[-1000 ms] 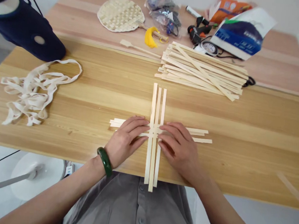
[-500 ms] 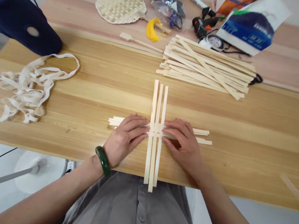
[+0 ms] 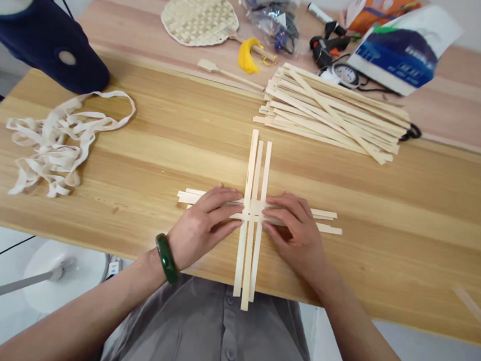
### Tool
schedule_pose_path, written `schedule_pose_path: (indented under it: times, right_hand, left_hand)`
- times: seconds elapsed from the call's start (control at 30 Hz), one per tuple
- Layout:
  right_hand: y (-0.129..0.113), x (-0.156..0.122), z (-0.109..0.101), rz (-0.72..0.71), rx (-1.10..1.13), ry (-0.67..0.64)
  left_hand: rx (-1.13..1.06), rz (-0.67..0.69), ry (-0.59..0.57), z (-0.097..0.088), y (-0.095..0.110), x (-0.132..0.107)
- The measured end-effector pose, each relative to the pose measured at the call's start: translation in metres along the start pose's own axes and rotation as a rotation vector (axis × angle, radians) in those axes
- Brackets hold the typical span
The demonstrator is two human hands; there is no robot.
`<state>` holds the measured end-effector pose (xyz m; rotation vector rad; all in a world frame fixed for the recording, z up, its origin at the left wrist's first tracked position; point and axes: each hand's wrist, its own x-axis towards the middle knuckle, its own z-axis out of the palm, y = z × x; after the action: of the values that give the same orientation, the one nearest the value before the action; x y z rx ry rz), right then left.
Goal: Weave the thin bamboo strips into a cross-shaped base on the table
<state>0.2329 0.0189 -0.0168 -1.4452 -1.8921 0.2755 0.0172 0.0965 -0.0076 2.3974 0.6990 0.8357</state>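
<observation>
Three upright pale bamboo strips [image 3: 249, 261] cross over several crosswise strips [image 3: 328, 229] in front of me, interlaced at the middle. My left hand [image 3: 202, 219], with a green bangle [image 3: 166, 258] on its wrist, grips the weave from the left, fingertips at the leftmost upright strip. From the other side my right hand [image 3: 293, 225] does the same, its thumb and fingers bent against the rightmost upright strip. Parts of the crosswise strips are hidden under both hands. The lower ends of the upright strips stick out past the table edge, over a grey shirt.
A pile of loose strips [image 3: 332, 113] lies beyond my hands. White ribbon [image 3: 62, 149] and a dark blue bottle [image 3: 66, 50] are at the left. Farther back are a woven fan [image 3: 200, 19], a yellow tassel [image 3: 248, 55], a glue gun [image 3: 324, 49] and a blue-white package [image 3: 399, 54].
The whole view has shifted slightly, so things at the back appear a little lower and to the right. Both hands keep their places on the strips, with hardly any movement.
</observation>
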Motion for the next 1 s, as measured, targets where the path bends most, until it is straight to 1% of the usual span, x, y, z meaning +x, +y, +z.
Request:
schedule_pose_path:
  times: [0.1,0.2,0.27,0.33,0.43,0.57,0.63,0.77,0.87,1.0]
  right_hand:
    - [-0.005,0.003,-0.004,0.018,-0.016,-0.002]
    - [-0.007,0.008,-0.009,0.002,-0.094,-0.002]
    - [-0.007,0.011,-0.012,-0.026,-0.163,-0.023]
    - [-0.006,0.012,-0.014,-0.038,-0.213,-0.05]
    - [-0.004,0.012,-0.013,-0.049,-0.239,-0.062]
    - [0.0,0.007,-0.006,-0.04,-0.193,-0.054]
    - [0.002,0.005,-0.004,-0.03,-0.171,-0.053]
    - [0.007,0.001,-0.001,-0.008,-0.15,-0.028]
    - [0.01,0.001,-0.001,0.003,-0.124,-0.023]
    - [0.011,0.002,-0.002,-0.018,-0.103,-0.027]
  left_hand:
    - [0.043,0.013,0.046,-0.014,0.006,0.0]
    - [0.112,-0.009,0.114,-0.026,0.01,-0.002]
    - [0.124,-0.009,0.106,-0.028,0.01,-0.005]
    - [0.119,0.005,0.057,-0.026,0.009,-0.006]
    - [0.096,0.017,-0.012,-0.013,0.006,-0.004]
    - [0.027,-0.03,0.035,0.006,0.003,-0.001]
    - [0.005,-0.05,0.06,0.012,0.001,-0.001]
    - [0.009,-0.084,0.064,0.012,-0.002,-0.001]
    - [0.003,-0.071,0.044,0.009,-0.004,0.0]
    - [-0.009,-0.058,0.027,0.007,-0.007,0.003]
